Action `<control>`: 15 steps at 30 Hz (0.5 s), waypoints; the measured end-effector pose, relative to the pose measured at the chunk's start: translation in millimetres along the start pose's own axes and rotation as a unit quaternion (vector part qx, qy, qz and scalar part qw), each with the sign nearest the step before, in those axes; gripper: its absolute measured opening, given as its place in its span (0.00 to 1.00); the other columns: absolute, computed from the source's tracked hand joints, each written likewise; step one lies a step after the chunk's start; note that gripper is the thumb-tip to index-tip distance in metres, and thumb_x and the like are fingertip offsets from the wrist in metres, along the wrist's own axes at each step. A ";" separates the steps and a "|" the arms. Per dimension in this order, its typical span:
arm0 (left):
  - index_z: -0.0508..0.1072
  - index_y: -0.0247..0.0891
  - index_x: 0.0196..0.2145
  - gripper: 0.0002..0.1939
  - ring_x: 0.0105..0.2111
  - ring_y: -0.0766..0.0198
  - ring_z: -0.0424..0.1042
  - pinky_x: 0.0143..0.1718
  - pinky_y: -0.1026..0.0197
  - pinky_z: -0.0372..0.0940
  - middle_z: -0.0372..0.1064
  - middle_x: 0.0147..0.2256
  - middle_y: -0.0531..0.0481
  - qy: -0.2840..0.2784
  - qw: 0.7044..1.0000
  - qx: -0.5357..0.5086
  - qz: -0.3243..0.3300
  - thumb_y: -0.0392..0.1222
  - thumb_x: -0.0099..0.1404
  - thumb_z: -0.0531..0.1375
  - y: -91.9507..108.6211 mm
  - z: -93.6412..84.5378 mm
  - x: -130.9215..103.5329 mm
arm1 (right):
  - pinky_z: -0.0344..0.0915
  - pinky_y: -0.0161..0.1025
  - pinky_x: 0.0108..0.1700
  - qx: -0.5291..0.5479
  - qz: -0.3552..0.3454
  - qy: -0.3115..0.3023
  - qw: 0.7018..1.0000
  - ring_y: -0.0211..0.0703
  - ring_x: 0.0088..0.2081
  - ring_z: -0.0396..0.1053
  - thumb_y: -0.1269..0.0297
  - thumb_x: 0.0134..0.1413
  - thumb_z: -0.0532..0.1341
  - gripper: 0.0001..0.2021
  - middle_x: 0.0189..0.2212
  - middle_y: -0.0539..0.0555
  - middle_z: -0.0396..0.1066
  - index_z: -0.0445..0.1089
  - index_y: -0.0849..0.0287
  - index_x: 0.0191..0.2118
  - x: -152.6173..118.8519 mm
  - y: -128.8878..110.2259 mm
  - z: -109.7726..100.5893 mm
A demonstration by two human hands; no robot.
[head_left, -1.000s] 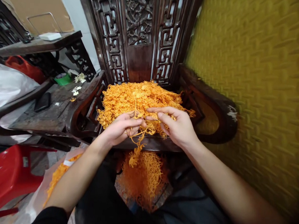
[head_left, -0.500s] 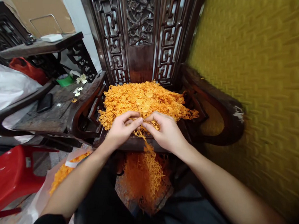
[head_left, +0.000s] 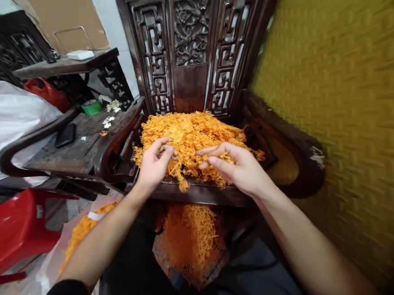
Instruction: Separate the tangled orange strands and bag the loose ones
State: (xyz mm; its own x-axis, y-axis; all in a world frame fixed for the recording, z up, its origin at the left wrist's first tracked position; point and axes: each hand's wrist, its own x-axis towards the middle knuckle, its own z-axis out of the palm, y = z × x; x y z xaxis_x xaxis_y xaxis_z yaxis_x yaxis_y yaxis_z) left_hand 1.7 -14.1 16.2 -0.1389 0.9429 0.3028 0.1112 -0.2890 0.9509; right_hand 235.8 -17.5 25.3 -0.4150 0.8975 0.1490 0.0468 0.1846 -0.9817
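Note:
A heap of orange, stringy, branching pieces (head_left: 198, 127) lies on the seat of a dark carved wooden chair (head_left: 167, 191). My left hand (head_left: 154, 160) is at the heap's front left, thumb and fingers pinched on an orange stringy piece (head_left: 183, 183) that dangles towards the seat's front edge. My right hand (head_left: 241, 168) hovers over the front right of the heap, its thumb and fingers apart. Orange bits show beneath its fingers; I see nothing gripped there. A gap separates the two hands.
More orange strands (head_left: 204, 233) lie below the seat between my legs. A clear plastic bag (head_left: 63, 246) of orange pieces stands at lower left, beside a red plastic stool (head_left: 11, 238). Another wooden chair at left bears a black phone or wallet (head_left: 65, 135) and green tape (head_left: 92, 107).
My hands were together at the heap's front and have moved apart, left hand leftward and right hand rightward. The dangling orange strand has shifted left and up. The view has shifted slightly.

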 end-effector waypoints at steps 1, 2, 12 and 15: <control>0.71 0.38 0.42 0.12 0.29 0.64 0.74 0.38 0.59 0.70 0.74 0.28 0.52 -0.012 1.000 0.004 -0.010 0.45 0.64 0.65 0.2 3.8 -4.8 | 0.54 0.34 0.25 0.032 0.001 0.034 0.999 0.30 0.21 0.58 0.54 0.62 0.65 0.12 0.37 0.54 0.77 0.71 0.59 0.41 1.7 2.8 -2.1; 0.71 0.37 0.41 0.11 0.29 0.64 0.75 0.38 0.59 0.70 0.74 0.28 0.52 -0.020 1.000 0.014 -0.014 0.45 0.65 0.64 1.0 7.8 -9.6 | 0.53 0.34 0.24 0.058 0.005 0.056 0.997 0.31 0.21 0.58 0.52 0.62 0.65 0.15 0.33 0.52 0.74 0.72 0.59 0.44 3.3 6.0 -1.9; 0.72 0.38 0.31 0.05 0.28 0.67 0.71 0.33 0.63 0.62 0.74 0.27 0.54 -0.090 0.966 0.226 0.085 0.38 0.66 0.60 11.1 31.9 -36.4 | 0.73 0.50 0.48 -0.227 -0.212 0.168 0.936 0.52 0.43 0.75 0.44 0.57 0.69 0.48 0.46 0.59 0.75 0.48 0.55 0.75 7.4 27.9 24.7; 0.71 0.38 0.28 0.07 0.28 0.67 0.70 0.33 0.62 0.61 0.73 0.26 0.54 -0.095 0.962 0.241 0.088 0.36 0.65 0.59 13.0 37.4 -41.4 | 0.72 0.50 0.54 -0.269 -0.305 0.169 0.898 0.52 0.53 0.74 0.52 0.64 0.65 0.31 0.55 0.61 0.73 0.62 0.56 0.68 8.6 26.6 25.4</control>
State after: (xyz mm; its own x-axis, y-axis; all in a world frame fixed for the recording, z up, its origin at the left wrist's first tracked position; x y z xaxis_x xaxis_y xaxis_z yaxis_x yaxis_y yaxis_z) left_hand 45.8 -50.7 13.7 0.1016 0.9131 0.3950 0.5662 -0.3795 0.7317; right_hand 210.5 -15.1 -2.6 -0.2174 0.6171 0.7562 0.3751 0.7681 -0.5190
